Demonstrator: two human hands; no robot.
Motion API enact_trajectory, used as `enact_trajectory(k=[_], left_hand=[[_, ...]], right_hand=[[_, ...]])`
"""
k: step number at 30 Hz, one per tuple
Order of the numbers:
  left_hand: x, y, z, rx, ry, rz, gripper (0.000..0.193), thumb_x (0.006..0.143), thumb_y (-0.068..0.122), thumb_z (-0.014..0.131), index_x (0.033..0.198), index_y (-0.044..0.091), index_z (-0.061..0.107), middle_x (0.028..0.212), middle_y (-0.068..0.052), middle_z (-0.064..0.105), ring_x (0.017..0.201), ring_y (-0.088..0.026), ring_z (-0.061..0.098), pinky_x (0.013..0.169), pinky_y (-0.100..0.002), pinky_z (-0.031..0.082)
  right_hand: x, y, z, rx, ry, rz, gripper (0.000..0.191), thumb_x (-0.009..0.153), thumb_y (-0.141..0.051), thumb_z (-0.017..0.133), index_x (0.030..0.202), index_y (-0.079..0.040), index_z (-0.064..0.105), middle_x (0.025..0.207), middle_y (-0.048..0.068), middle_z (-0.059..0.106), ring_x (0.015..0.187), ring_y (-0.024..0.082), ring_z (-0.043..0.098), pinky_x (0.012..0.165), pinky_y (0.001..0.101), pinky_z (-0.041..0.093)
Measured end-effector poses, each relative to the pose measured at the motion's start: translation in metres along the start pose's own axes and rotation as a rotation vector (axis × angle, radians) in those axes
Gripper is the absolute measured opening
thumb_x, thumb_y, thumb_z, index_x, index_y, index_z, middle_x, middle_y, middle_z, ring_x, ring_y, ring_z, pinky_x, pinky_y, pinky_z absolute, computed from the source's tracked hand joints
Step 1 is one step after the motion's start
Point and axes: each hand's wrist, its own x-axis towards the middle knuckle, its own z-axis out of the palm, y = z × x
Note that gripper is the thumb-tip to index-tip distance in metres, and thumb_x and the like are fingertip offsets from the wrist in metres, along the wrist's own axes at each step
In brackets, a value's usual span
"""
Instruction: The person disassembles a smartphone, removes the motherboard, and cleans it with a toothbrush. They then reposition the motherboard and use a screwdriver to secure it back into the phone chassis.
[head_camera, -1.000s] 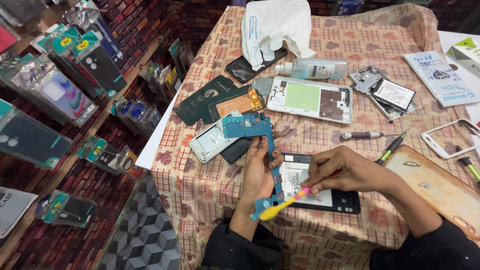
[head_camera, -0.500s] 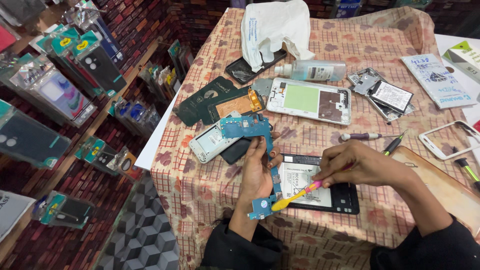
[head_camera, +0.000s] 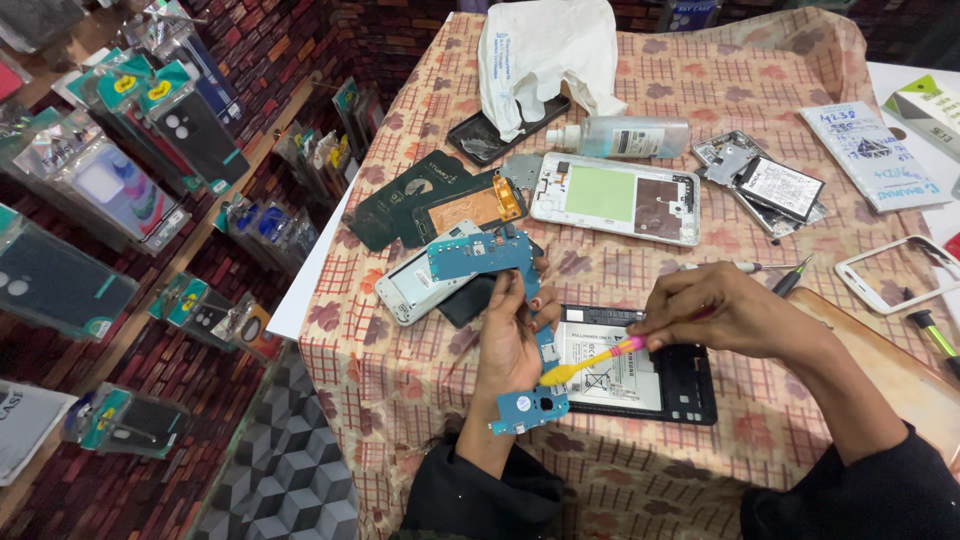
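Checked cloth on the table (head_camera: 420, 360) is unchanged from a second ago; nothing on it has shifted. I see the left hand (head_camera: 505, 340), centre frame, still clenched round the blue circuit board (head_camera: 480, 255), held upright off the cloth. Right hand (head_camera: 720, 310) grips the yellow brush (head_camera: 590, 362); its head has crept down toward the board's lower tab, so brushing goes on. Containers: clear bottle (head_camera: 625, 135) lying at top centre, contents unclear; black tray (head_camera: 690, 385) holds a white battery (head_camera: 605, 365).
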Motion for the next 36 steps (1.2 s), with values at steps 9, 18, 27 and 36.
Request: enact_trajectory(k=[9,18,27,36], left_hand=[[-0.004,0.003,0.005,-0.089,-0.034,-0.001,0.020,0.110,0.014,0.050,0.127,0.008,0.057,0.121,-0.006,0.061,0.077,-0.008,0.044,0.059,-0.019,0.037],[-0.004,0.003,0.010,-0.094,-0.073,0.006,0.021,0.110,0.014,0.050,0.129,0.007,0.057,0.120,-0.007,0.060,0.078,-0.009,0.043,0.061,-0.020,0.037],[-0.010,0.003,0.013,-0.098,-0.145,-0.036,0.021,0.110,0.013,0.050,0.129,0.007,0.057,0.122,-0.007,0.060,0.077,-0.009,0.043,0.062,-0.020,0.036],[-0.013,0.001,0.020,-0.007,-0.025,-0.030,0.023,0.106,0.012,0.052,0.126,0.004,0.058,0.118,-0.011,0.064,0.101,-0.018,0.066,0.095,-0.034,0.059]], right_hand=[[0.000,0.016,-0.005,0.009,0.137,0.093,0.019,0.074,-0.018,0.081,0.091,-0.011,0.086,0.086,0.002,0.080,0.078,0.014,0.074,0.068,0.0308,0.062],[0.001,0.023,-0.007,0.015,0.012,0.155,0.023,0.070,-0.017,0.083,0.092,-0.009,0.087,0.087,0.004,0.078,0.075,0.015,0.074,0.066,0.0314,0.062],[-0.002,0.027,-0.004,0.042,-0.198,0.138,0.029,0.069,-0.016,0.088,0.098,-0.009,0.089,0.080,0.008,0.081,0.073,0.019,0.071,0.064,0.0337,0.056],[0.002,0.020,-0.001,0.066,-0.086,0.181,0.029,0.067,-0.015,0.086,0.096,-0.013,0.088,0.082,0.003,0.082,0.072,0.014,0.070,0.052,0.0326,0.053]])
